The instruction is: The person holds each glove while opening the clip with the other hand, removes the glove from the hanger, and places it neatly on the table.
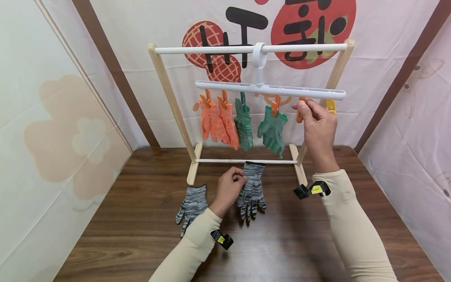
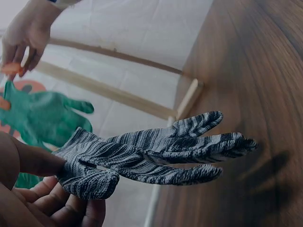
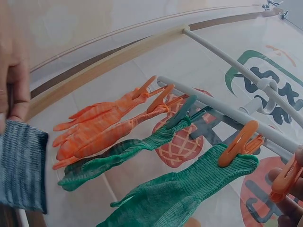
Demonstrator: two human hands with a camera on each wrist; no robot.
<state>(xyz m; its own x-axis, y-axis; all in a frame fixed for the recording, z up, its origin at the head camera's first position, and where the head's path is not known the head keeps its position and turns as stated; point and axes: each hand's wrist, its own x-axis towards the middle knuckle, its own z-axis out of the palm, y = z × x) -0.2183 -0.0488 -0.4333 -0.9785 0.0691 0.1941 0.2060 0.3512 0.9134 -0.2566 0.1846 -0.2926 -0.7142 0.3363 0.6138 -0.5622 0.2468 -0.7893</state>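
My left hand [image 1: 229, 190] pinches a grey-and-black striped knit glove [image 1: 254, 182] at its side near the cuff; its fingers hang down, in front of the rack's low bar. Up at the right part of the white clip hanger [image 1: 229, 86], my right hand [image 1: 321, 129] grips an orange clothespin [image 1: 299, 114] between thumb and fingers. To the left of that hand a green glove [image 1: 273, 131] hangs from another orange clip [image 3: 239, 144]. A second striped glove [image 1: 194, 203] lies on the table beside my left forearm.
The hanger hooks onto the top bar [image 1: 211, 50] of a wooden stand [image 1: 172, 98]. Farther left on it hang another green glove [image 1: 244, 127] and two orange gloves [image 1: 211, 121]. A yellow clip [image 1: 331, 105] sits near its right end. Behind is a printed cloth [image 1: 141, 35].
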